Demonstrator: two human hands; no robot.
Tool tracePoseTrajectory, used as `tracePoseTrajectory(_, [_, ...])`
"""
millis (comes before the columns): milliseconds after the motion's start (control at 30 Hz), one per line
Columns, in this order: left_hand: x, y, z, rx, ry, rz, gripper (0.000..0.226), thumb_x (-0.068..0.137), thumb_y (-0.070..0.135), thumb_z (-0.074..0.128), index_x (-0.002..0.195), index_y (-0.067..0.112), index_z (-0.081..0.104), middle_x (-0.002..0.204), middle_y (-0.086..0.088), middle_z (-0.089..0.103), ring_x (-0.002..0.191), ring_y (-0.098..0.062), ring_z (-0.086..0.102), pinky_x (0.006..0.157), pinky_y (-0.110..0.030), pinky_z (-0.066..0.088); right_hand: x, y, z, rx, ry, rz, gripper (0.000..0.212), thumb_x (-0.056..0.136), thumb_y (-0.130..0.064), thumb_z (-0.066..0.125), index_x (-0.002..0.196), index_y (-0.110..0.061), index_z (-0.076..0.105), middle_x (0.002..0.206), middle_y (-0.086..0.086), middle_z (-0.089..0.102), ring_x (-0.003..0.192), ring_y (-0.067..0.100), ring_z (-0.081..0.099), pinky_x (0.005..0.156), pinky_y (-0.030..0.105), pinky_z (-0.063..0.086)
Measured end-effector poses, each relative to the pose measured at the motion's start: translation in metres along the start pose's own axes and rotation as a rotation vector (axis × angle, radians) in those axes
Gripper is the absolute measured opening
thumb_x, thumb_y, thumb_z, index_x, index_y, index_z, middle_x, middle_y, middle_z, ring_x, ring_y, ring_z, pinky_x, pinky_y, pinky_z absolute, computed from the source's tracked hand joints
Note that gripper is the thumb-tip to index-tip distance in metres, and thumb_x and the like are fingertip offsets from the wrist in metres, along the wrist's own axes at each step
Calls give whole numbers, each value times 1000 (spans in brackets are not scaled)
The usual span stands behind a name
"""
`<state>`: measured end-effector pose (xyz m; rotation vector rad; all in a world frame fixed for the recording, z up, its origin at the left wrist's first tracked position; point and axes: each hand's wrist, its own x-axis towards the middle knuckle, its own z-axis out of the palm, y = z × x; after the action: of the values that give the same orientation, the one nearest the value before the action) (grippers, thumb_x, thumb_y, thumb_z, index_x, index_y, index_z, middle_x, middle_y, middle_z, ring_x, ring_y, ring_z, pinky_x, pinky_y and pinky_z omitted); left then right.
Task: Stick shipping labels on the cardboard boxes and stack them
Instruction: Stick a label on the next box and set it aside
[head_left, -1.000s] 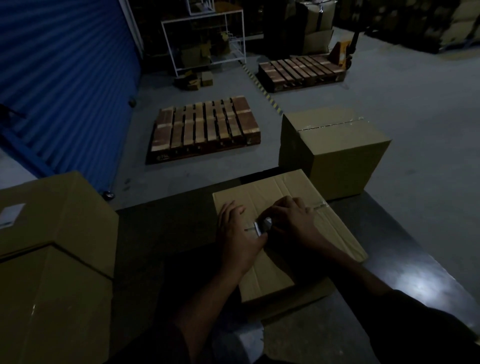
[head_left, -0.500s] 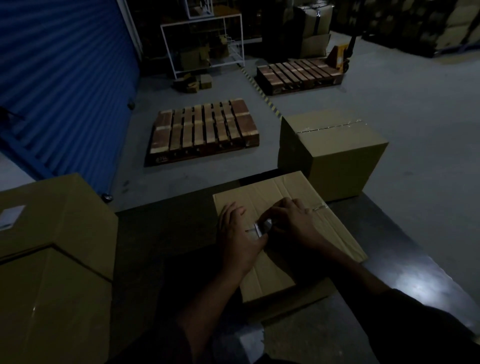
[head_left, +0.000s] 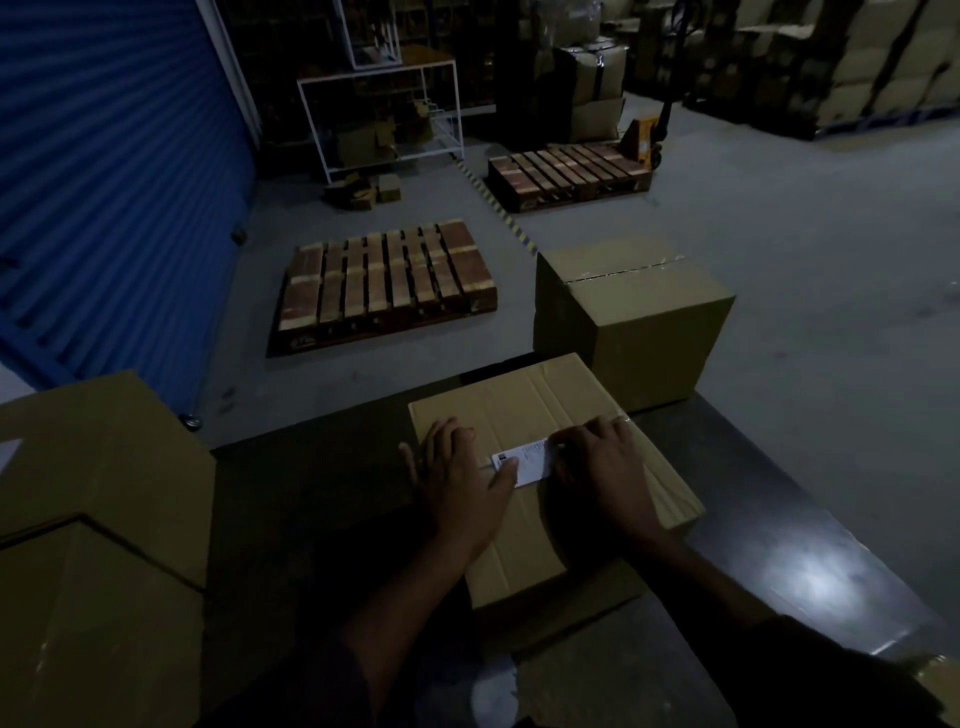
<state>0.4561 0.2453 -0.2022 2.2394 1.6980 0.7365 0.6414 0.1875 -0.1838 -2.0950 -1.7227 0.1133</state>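
Since a second ago, my right hand (head_left: 605, 467) has slid rightward, uncovering the white rectangular shipping label (head_left: 527, 462) on the flat brown cardboard box (head_left: 530, 405) on the dark table (head_left: 779, 540). Both hands, left hand (head_left: 457, 478) included, press with flat, straight fingers. Labelling step; next I judge firm smoothing, then stacking.

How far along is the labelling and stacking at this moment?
Done: the stacked boxes at left, the upper one bearing a label. In hand: left hand and right hand press a white label onto the box on the table. Left: stacking it; the far box shows no label.
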Motion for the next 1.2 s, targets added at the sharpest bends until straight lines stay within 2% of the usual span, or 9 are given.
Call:
tracePoseTrajectory(133, [10, -5, 0, 55, -26, 35, 74, 85, 78, 47, 132, 21, 53, 150, -5, 47, 149, -24, 36, 130, -56, 1, 2, 0, -5, 122, 1, -3, 23, 90, -38, 66, 110, -28, 71, 107, -5, 62, 107, 19, 51, 95, 42, 42])
tracePoseTrajectory(267, [34, -8, -12, 14, -151, 14, 80, 70, 88, 66, 117, 26, 49, 160, -11, 33, 151, -31, 29, 123, -51, 29, -4, -1, -12, 175, 34, 66, 25, 90, -37, 68, 114, -28, 70, 111, -4, 61, 113, 19, 52, 95, 37, 39])
tracePoseTrajectory(367, [55, -15, -25, 11, -313, 19, 118, 55, 98, 67, 144, 26, 39, 171, 3, 6, 159, -31, 11, 122, -54, 30, -25, -11, -9, 100, 94, 138, 30, 93, -34, 66, 122, -28, 67, 122, 3, 62, 118, 25, 48, 100, 42, 36])
tracePoseTrajectory(433, [66, -19, -26, 47, -389, 52, 143, 50, 104, 61, 163, 31, 14, 173, 8, -3, 161, -30, 2, 127, -57, 19, -36, -22, -5, 61, 104, 179, 30, 94, -35, 63, 124, -29, 65, 121, 2, 61, 113, 22, 48, 97, 39, 37])
tracePoseTrajectory(567, [78, -16, -26, 225, -418, 88, 156, 41, 114, 46, 165, 32, 1, 176, -1, 6, 161, -30, 8, 127, -57, 12, -42, -32, 1, 49, 167, 214, 25, 94, -39, 61, 117, -31, 65, 113, -3, 60, 106, 17, 46, 92, 38, 39])
tracePoseTrajectory(733, [57, -19, -58, 380, -419, -115, 161, 42, 114, 44, 168, 22, 6, 173, -17, 15, 159, -39, 14, 127, -59, 12, -21, -16, -10, 81, 85, -21, 23, 92, -46, 62, 113, -38, 68, 112, -14, 60, 104, 8, 44, 89, 31, 40])
tracePoseTrajectory(867, [30, -33, -69, 415, -389, -204, 157, 45, 115, 38, 168, 21, 9, 170, -17, 25, 156, -38, 23, 125, -59, 18, 4, -1, -20, 69, -80, -189, 31, 86, -53, 61, 114, -42, 67, 112, -13, 59, 101, 11, 47, 87, 38, 45])
tracePoseTrajectory(1033, [21, -16, -49, 161, -298, -133, 145, 58, 102, 58, 167, 23, 6, 174, -9, 13, 158, -35, 16, 126, -60, 12, 2, -20, -12, 105, -58, -84, 24, 92, -38, 65, 116, -36, 69, 114, -7, 59, 109, 17, 47, 90, 39, 39])
tracePoseTrajectory(1200, [12, -17, -40, 135, -210, -118, 144, 52, 110, 45, 163, 23, 16, 172, -6, 16, 156, -32, 21, 125, -55, 20, -8, -27, 4, 61, -2, -40, 25, 92, -50, 61, 106, -31, 68, 107, -8, 54, 103, 12, 40, 82, 32, 28])
